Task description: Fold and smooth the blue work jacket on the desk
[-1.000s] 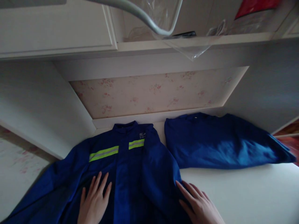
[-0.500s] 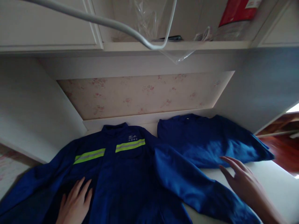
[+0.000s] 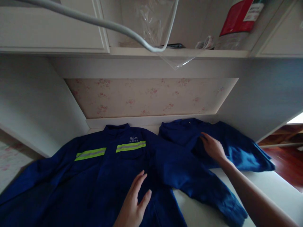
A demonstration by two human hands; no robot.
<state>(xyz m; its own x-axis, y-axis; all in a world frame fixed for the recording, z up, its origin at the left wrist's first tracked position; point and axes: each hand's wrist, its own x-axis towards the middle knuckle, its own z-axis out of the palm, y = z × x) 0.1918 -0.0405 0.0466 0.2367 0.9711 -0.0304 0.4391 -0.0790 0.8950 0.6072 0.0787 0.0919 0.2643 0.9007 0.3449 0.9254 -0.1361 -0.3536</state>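
A dark blue work jacket [image 3: 94, 183] with yellow-green reflective stripes lies spread flat on a white tabletop [image 3: 267, 186], collar toward the wall, its right sleeve stretched out toward the front right. My left hand [image 3: 133, 205] rests flat on the jacket's front near the middle, fingers apart. A second blue garment [image 3: 239, 148] lies folded behind and to the right of the jacket. My right hand [image 3: 213, 147] lies on the left part of that garment, fingers curled onto the cloth; I cannot tell whether it grips it.
A floral-papered wall panel [image 3: 151, 96] backs the table. Above it a shelf [image 3: 180, 52] holds a plastic bag [image 3: 151, 22], a red package [image 3: 236, 17] and small items. A grey cable [image 3: 99, 22] hangs across the top. Wooden floor [image 3: 288, 154] shows at right.
My right hand moved from the table's front right up onto the folded blue garment. My left hand shifted right, from the jacket's left side to its middle. The view tilted slightly.
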